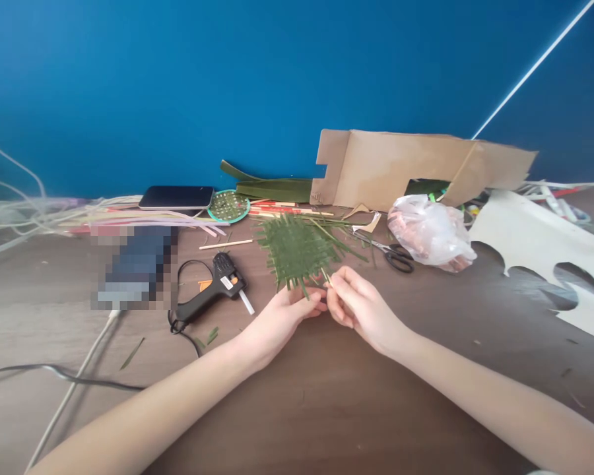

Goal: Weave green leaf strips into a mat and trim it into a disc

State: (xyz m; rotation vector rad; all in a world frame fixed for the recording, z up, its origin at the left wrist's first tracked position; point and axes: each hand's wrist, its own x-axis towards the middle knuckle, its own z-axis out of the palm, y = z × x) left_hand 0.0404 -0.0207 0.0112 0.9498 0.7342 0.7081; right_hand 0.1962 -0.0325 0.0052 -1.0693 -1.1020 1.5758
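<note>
A small square mat of woven green leaf strips is held up a little above the table, its loose strip ends sticking out along the edges. My left hand is closed on its near edge, thumb on top. At the mat's near right corner my right hand pinches a thin pale stick between thumb and fingertips. The fingertips of both hands almost meet. Whether the stick passes through the weave I cannot tell. To the left of the hands lies a black glue gun with a white glue stick in its back.
Scissors and a plastic bag lie to the right, before a cardboard piece. Cut white card lies farther right. Behind are a round woven piece, green leaves and a phone. Cables cross the left side.
</note>
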